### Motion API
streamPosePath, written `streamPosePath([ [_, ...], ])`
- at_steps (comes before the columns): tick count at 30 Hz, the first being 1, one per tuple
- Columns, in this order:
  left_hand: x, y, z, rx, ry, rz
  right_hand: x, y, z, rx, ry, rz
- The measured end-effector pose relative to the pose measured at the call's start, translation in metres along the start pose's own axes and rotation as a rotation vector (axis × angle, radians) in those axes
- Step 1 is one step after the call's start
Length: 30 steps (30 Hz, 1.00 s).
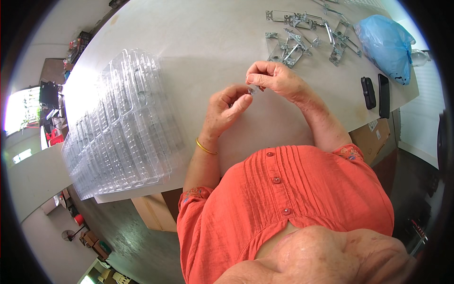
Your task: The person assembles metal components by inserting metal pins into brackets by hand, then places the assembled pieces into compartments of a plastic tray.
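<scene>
Silvery metal brackets (297,20) lie beyond as the left hand (223,109) pinches a small shiny piece (254,89), the right hand (280,78), thumb and forefinger pressed together, right at it.

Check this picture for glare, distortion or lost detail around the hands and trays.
Head view: glare whitens the left of the table and part of the clear trays; head view: fisheye distortion bows the table's edges; head view: the left hand and right hand look fairly sharp, but the small piece between them is too tiny to identify.
</scene>
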<state>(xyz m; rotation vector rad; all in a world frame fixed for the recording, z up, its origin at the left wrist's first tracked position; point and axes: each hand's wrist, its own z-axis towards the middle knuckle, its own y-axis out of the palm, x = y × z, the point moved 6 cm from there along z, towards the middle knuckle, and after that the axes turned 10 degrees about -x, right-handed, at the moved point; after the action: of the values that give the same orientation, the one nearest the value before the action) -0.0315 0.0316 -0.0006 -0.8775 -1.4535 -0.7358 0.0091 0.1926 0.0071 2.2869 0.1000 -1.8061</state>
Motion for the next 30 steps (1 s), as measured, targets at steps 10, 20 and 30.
streamPosePath([
  [10,-0.001,0.0,0.0,0.011,0.015,-0.38,-0.016,-0.013,-0.007,0.217,-0.162,0.154],
  [20,-0.011,-0.011,0.002,0.174,0.028,-0.507,-0.01,0.017,-0.005,0.075,-0.124,0.015],
  [30,-0.005,-0.01,0.002,0.248,-0.013,-0.177,-0.017,0.017,-0.007,0.151,-0.101,-0.273],
])
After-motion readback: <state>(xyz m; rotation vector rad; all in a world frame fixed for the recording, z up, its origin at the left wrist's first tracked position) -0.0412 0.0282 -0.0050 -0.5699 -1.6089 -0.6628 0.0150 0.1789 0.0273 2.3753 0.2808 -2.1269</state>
